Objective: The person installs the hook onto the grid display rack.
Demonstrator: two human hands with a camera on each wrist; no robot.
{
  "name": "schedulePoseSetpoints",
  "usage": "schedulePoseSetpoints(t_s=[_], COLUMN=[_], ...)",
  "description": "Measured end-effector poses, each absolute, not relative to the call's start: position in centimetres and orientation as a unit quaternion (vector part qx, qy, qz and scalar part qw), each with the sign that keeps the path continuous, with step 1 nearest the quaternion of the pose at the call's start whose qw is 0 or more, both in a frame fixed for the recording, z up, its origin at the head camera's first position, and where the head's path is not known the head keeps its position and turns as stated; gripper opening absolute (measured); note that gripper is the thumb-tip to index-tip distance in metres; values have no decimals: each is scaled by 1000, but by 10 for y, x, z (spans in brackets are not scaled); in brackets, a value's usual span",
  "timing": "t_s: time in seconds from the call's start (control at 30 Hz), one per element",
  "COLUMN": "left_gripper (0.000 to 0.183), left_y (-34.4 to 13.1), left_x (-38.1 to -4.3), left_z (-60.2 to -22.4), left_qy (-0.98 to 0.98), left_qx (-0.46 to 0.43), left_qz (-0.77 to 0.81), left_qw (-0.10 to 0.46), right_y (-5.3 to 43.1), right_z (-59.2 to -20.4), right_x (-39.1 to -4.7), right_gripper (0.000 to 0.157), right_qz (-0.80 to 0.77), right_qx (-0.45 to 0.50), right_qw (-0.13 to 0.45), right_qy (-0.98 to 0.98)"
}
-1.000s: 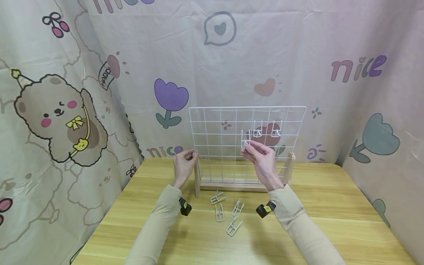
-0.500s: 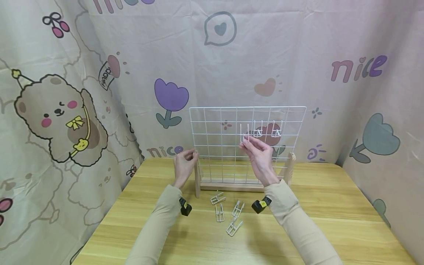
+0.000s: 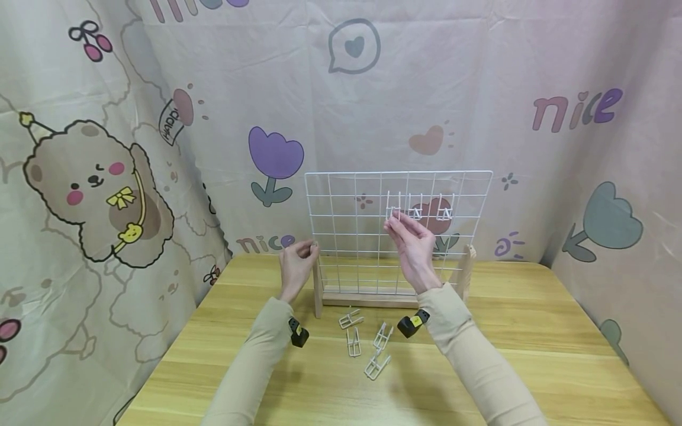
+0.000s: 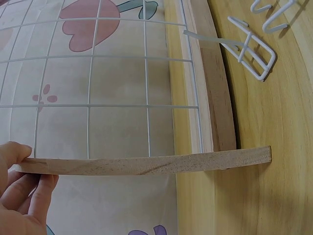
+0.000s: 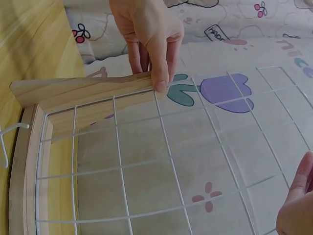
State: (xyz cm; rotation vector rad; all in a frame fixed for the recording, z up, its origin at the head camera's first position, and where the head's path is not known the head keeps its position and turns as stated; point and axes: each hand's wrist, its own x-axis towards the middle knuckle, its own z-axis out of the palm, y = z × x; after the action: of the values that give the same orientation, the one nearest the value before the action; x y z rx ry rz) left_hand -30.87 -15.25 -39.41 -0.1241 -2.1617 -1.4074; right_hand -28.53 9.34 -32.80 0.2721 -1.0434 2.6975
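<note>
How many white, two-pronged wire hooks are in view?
7: four white, two-pronged wire hooks lie on the yellow wooden table, two hang on the white rectangular wire grid, and the person's right hand holds one. More could be hidden.

Curtained nook: cartoon drapes (image 3: 341,112), wooden table (image 3: 325,384).

The person wears long sleeves of plain, pale beige cloth. In the head view the left sleeve (image 3: 256,355) enters from about 7 o'clock and the right sleeve (image 3: 474,349) from about 5 o'clock. Both reach the wrist, with soft creases, and the left hand (image 3: 296,266) and right hand (image 3: 414,245) are bare. A small black left box (image 3: 298,335), with a little yellow patch, sits at 5 o'clock from its cuff. The black right box (image 3: 408,326), at 8 o'clock from its cuff, bears a yellow label.
</note>
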Motion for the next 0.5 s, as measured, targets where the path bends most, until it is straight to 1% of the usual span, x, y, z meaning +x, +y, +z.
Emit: schedulePoseSetpoints(t_s=[0.5], left_gripper=[28], left_y=[-153], left_x=[-310], left_z=[-396], left_qy=[-804], left_qx=[-49], left_qz=[-526], left_qw=[271], right_y=[89], right_z=[-323], right_x=[-291], right_gripper=[23], right_qz=[937], right_qx=[81], right_qw=[133], right_qy=[-314])
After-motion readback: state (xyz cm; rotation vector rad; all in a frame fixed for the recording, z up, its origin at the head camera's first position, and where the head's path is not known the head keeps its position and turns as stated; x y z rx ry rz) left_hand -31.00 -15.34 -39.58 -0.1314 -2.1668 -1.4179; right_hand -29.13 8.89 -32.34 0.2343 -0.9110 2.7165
